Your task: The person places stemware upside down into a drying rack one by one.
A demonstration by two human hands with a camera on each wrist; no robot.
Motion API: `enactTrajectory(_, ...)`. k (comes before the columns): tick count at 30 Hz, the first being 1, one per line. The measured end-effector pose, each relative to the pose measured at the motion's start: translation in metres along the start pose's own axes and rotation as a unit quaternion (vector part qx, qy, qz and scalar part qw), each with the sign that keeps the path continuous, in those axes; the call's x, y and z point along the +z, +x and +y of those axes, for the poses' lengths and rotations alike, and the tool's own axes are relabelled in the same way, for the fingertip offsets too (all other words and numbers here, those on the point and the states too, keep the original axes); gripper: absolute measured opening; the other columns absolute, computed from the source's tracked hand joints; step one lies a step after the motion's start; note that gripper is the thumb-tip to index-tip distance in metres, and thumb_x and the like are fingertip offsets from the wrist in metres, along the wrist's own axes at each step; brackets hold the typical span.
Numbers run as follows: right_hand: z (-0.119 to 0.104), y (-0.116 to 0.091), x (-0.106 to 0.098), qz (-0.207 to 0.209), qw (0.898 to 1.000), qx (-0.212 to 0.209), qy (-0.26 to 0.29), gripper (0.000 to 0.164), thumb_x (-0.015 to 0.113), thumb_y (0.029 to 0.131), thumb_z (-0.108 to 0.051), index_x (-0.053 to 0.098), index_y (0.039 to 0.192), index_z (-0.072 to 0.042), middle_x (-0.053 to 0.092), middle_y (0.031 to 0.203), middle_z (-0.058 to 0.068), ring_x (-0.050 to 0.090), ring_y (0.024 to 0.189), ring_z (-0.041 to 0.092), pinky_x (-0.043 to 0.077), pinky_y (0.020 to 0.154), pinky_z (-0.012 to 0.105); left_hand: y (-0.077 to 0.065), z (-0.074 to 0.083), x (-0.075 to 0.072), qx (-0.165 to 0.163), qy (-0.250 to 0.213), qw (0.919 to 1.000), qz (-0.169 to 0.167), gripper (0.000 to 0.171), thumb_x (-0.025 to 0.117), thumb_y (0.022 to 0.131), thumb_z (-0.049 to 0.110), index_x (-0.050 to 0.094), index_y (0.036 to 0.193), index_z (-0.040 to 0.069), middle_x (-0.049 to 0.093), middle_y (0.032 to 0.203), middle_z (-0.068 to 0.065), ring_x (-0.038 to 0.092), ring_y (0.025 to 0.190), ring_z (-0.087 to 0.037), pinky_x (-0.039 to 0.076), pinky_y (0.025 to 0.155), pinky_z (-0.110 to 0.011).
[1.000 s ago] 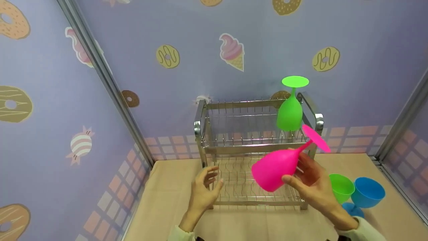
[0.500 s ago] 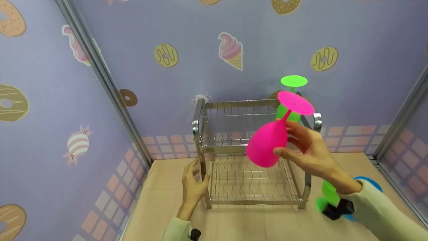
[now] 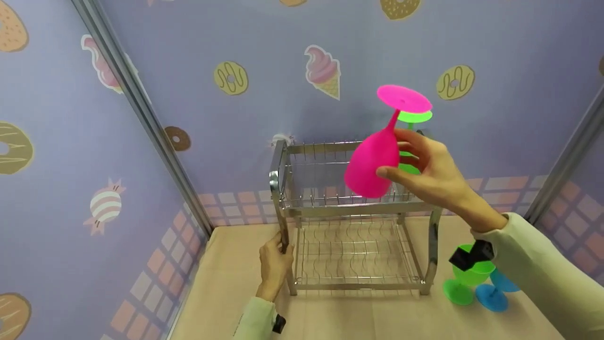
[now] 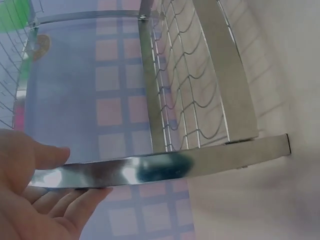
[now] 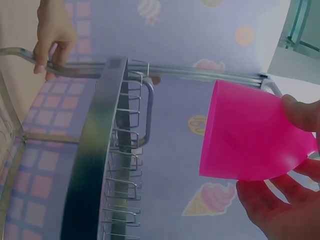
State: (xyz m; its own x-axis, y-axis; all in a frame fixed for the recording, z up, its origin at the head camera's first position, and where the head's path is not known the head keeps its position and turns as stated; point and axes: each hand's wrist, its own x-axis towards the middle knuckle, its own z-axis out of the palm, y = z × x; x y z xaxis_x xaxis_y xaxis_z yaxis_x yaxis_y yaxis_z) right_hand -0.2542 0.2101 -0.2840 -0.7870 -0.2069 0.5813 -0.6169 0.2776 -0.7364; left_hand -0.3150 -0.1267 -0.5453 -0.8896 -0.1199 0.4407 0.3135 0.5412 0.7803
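Note:
My right hand (image 3: 429,172) holds a pink goblet (image 3: 373,163) by its bowl, thumb on the near side and fingers behind, with its foot up and its mouth down. The goblet hangs over the upper tier of a metal dish rack (image 3: 349,208), apart from it in the right wrist view. My left hand (image 3: 275,262) grips the rack's left upright, thumb on one side and fingers on the other, as the left wrist view shows. Behind the pink goblet a green goblet (image 3: 417,116) stands upside down on the upper tier, mostly hidden.
Right of the rack, another green goblet (image 3: 458,292) and a blue goblet (image 3: 492,297) stand upright on the table (image 3: 339,316), partly hidden by my right forearm. Patterned walls (image 3: 264,108) enclose the table at the back and sides.
My right hand has raised the pink goblet toward the upper tier and turned it more upside down. My left hand has moved to the rack's left upright and taken hold of it.

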Motion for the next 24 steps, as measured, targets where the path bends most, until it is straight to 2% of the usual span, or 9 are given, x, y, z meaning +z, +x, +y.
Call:
enactTrajectory(2, 0.001, 0.008, 0.001, -0.002, 1.0, 0.009, -0.019, 0.067, 0.085, 0.091, -0.008, 0.057, 0.152, -0.009, 0.068, 0.136, 0.007, 0.068, 0.12, 0.023, 0.06, 0.099, 0.021, -0.001, -0.002, 0.0, -0.006, 0.014, 0.9999, -0.004, 0.014, 0.079, 0.089, -0.01, 0.074, 0.097, 0.001, 0.079, 0.107, -0.024, 0.08, 0.093, -0.041, 0.069, 0.069, -0.044)
enactTrajectory(5, 0.004, 0.02, 0.003, 0.0, 0.999, 0.026, -0.044, 0.069, 0.086, 0.092, -0.016, 0.055, 0.153, -0.008, 0.068, 0.137, 0.01, 0.068, 0.122, 0.026, 0.059, 0.098, 0.019, -0.002, -0.003, -0.001, 0.001, 0.019, 0.9997, -0.015, 0.01, 0.077, 0.09, -0.01, 0.073, 0.095, -0.002, 0.079, 0.104, -0.026, 0.08, 0.09, -0.042, 0.069, 0.067, -0.042)
enactTrajectory(7, 0.009, 0.028, 0.004, 0.002, 0.998, 0.039, -0.054, 0.071, 0.086, 0.092, -0.02, 0.054, 0.154, -0.008, 0.067, 0.139, 0.012, 0.069, 0.124, 0.03, 0.06, 0.099, 0.022, 0.0, -0.003, -0.003, -0.001, 0.011, 0.9996, -0.025, 0.01, 0.076, 0.091, -0.009, 0.074, 0.1, -0.003, 0.079, 0.107, -0.026, 0.08, 0.089, -0.041, 0.069, 0.068, -0.04)
enactTrajectory(14, 0.042, 0.048, 0.009, 0.0, 0.995, 0.065, -0.071, 0.074, 0.085, 0.093, -0.022, 0.05, 0.155, -0.003, 0.063, 0.146, 0.018, 0.066, 0.128, 0.04, 0.056, 0.11, 0.055, 0.01, -0.005, -0.014, -0.035, -0.033, 0.9972, -0.058, 0.025, 0.079, 0.092, 0.0, 0.076, 0.117, -0.002, 0.079, 0.112, -0.024, 0.081, 0.093, -0.038, 0.069, 0.078, -0.044)
enactTrajectory(18, 0.061, 0.054, 0.013, 0.001, 0.993, 0.081, -0.09, 0.074, 0.083, 0.094, -0.02, 0.048, 0.156, -0.001, 0.06, 0.148, 0.021, 0.065, 0.129, 0.043, 0.055, 0.111, 0.057, 0.009, -0.005, -0.018, -0.037, -0.043, 0.9967, -0.058, 0.03, 0.08, 0.092, 0.001, 0.075, 0.121, -0.002, 0.079, 0.113, -0.023, 0.08, 0.095, -0.038, 0.069, 0.079, -0.043)
enactTrajectory(24, 0.079, 0.061, 0.02, 0.013, 0.988, 0.084, -0.127, 0.071, 0.083, 0.093, -0.015, 0.049, 0.154, 0.002, 0.06, 0.147, 0.024, 0.066, 0.127, 0.045, 0.057, 0.109, 0.058, 0.007, -0.004, -0.018, -0.037, -0.023, 0.9976, -0.054, 0.031, 0.079, 0.094, 0.003, 0.076, 0.125, -0.001, 0.079, 0.116, -0.02, 0.081, 0.092, -0.034, 0.069, 0.077, -0.044)
